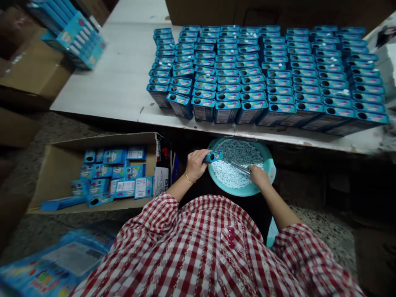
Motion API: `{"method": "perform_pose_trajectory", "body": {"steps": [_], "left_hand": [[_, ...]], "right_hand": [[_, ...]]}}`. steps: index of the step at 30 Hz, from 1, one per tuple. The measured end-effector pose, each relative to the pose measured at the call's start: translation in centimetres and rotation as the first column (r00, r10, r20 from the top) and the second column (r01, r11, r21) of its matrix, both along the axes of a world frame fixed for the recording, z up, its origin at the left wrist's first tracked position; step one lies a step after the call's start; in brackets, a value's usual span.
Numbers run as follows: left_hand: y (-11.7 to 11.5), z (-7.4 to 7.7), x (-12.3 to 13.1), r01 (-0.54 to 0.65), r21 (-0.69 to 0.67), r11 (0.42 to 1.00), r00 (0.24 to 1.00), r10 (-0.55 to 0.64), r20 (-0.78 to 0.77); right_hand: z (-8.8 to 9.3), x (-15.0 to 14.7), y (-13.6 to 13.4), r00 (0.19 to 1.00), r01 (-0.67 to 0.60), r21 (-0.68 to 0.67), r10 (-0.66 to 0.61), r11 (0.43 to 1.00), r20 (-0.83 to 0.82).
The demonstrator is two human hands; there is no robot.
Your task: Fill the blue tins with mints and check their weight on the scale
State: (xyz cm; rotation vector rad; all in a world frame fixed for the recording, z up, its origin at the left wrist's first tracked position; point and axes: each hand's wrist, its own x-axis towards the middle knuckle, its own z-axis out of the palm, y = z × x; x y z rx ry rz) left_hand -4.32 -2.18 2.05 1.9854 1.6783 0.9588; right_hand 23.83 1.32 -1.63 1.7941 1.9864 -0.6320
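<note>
My left hand (194, 166) is closed around a small blue box (215, 156) with a dark round hole in its end, held over the left rim of a teal basin (272, 172). Many small pale pieces (232, 178), like candies or pellets, fill the basin. My right hand (259, 176) grips a slim silver metal scoop (240, 168) at the basin's right side. The scoop points left toward the box, its far end low over the pieces. Whether anything lies in its tip cannot be made out.
Rows of upright blue boxes (227, 107) cover much of the white table (123, 82). An open carton (58, 165) on the left holds several loose blue boxes (123, 171). A display pack (82, 41) stands at the table's left end. A blue printed bag (62, 264) lies lower left.
</note>
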Motion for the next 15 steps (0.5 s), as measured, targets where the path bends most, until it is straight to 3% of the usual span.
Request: {"method": "perform_pose_trajectory", "body": {"steps": [3, 5, 8, 10, 15], "left_hand": [[-0.2, 1.8, -2.9, -0.028, 0.038, 0.999, 0.999, 0.028, 0.019], [0.2, 2.8, -5.8, -0.131, 0.058, 0.990, 0.985, 0.123, 0.122], [1.8, 3.8, -10.7, -0.427, 0.056, 0.902, 0.864, 0.390, 0.319], [3.8, 4.1, -13.8, -0.534, 0.047, 0.844, 0.779, 0.469, 0.417], [10.8, 3.8, -18.0, -0.432, 0.011, 0.902, 0.820, 0.388, 0.422]], "right_hand": [[-1.6, -0.1, -0.8, 1.000, -0.027, -0.019, 0.027, 0.999, -0.015], [-2.5, 0.7, -1.1, 0.998, -0.033, -0.027, 0.032, 0.999, -0.048], [-3.9, 2.1, -1.1, 0.990, -0.049, -0.010, 0.047, 0.999, -0.134], [-4.6, 2.6, -1.0, 0.985, -0.045, 0.023, 0.049, 0.999, -0.164], [-5.1, 2.3, -1.1, 0.982, -0.033, 0.053, 0.042, 0.998, -0.184]]}}
